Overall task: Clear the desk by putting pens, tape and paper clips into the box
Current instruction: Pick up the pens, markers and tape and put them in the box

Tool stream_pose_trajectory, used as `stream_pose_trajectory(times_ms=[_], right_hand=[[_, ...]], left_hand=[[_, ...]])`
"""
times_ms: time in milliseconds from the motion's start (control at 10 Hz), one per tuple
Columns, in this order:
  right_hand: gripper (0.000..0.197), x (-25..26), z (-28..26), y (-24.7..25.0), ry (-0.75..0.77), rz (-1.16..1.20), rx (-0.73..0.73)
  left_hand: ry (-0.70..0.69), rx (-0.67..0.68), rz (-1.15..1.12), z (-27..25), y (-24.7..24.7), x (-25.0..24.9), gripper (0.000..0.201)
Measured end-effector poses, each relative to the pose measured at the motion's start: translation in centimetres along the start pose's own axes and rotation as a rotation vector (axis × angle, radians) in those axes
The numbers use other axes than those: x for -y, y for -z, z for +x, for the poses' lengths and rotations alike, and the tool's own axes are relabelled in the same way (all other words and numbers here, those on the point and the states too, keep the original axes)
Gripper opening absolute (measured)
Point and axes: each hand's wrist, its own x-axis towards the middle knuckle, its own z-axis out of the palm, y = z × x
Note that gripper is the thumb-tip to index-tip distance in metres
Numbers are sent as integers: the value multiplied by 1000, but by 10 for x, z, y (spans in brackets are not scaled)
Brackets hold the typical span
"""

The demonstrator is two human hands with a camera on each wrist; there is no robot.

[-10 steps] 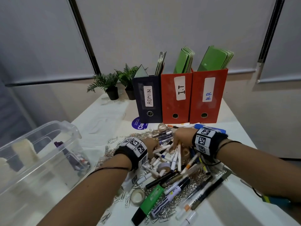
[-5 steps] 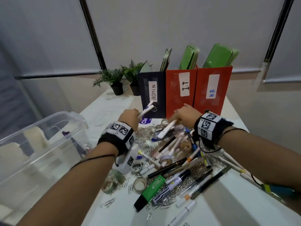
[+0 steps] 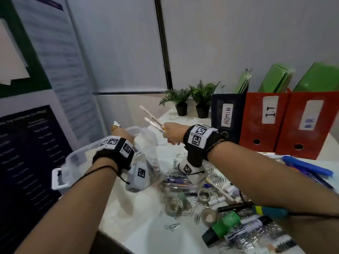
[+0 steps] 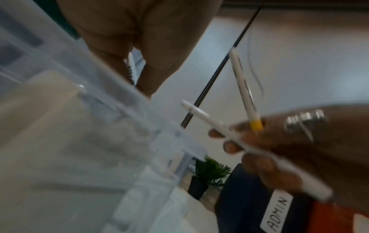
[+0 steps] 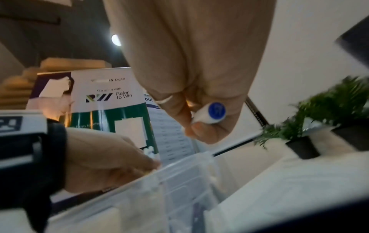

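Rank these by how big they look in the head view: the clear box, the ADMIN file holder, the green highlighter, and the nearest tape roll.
1. clear box
2. ADMIN file holder
3. green highlighter
4. tape roll

- White pens (image 3: 153, 121), one with a yellow band
- Clear plastic box (image 3: 77, 158)
- Black wristbands (image 3: 197, 142) with black-and-white square-patterned tags
- Two red file boxes (image 3: 262, 123), one dark navy
- Green highlighter (image 3: 224, 227)
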Motion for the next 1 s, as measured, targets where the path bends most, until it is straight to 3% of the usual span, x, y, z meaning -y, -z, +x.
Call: stream_pose_trajectory(times_ms=[100, 200, 300, 400, 500, 700, 800, 1000], right_hand=[[35, 28, 23, -23, 5, 105, -26], [29, 44, 43, -35, 2, 215, -149], [16, 53, 51, -40, -29, 131, -232], [18, 52, 57, -46, -28, -20, -278], [23, 52, 54, -53, 70, -200, -284], [29, 56, 53, -63, 157, -404, -140], [32, 60, 61, -62, 142, -416, -73], [29, 48, 64, -63, 240, -130, -300]], left_hand=[[30, 58, 36, 18, -16, 17, 42], [-52, 52, 178, 23, -17, 17, 36], [-121, 156, 310, 29, -24, 22, 28], [-146, 150, 364, 23, -17, 17, 28], [-180, 85, 370, 18, -14, 25, 38], [-248, 183, 586, 11, -16, 47, 46], [-306, 216, 582, 2, -15, 39, 41], [-280, 246, 515, -2, -11, 42, 45]])
